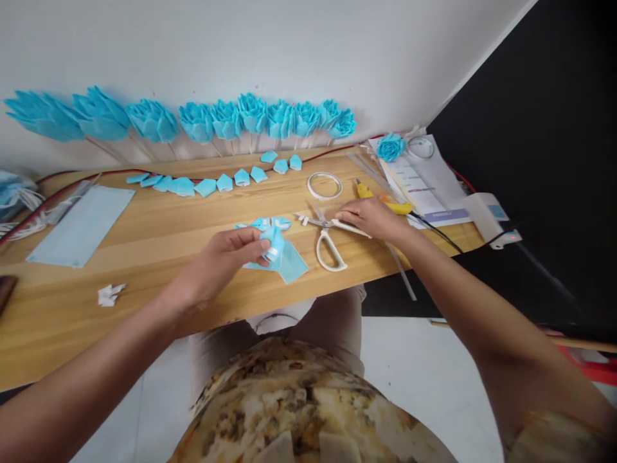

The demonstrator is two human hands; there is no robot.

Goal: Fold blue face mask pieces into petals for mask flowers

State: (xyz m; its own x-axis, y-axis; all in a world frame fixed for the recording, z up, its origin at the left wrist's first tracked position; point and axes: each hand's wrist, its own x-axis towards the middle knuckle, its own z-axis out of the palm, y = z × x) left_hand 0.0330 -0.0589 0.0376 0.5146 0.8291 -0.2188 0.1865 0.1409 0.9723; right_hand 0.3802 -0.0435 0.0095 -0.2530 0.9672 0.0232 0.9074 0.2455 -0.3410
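Observation:
My left hand (234,253) pinches a small blue piece with white strips (273,247) between thumb and fingers. Under and beside it lie flat light blue pieces (293,262) on the table. My right hand (369,217) is closed at one handle of the white-handled scissors (330,251), whose blades are spread apart on the table and point away from me. Small white strips (303,219) sit by the blades. A roll of white tape (324,186) lies just beyond the scissors.
Folded blue petals (224,182) form a row behind my hands. Blue flowers on sticks (196,122) lean on the wall. A yellow glue gun (398,207) and papers (409,180) lie right; a blue sheet (81,225) and white scraps (110,295) lie left.

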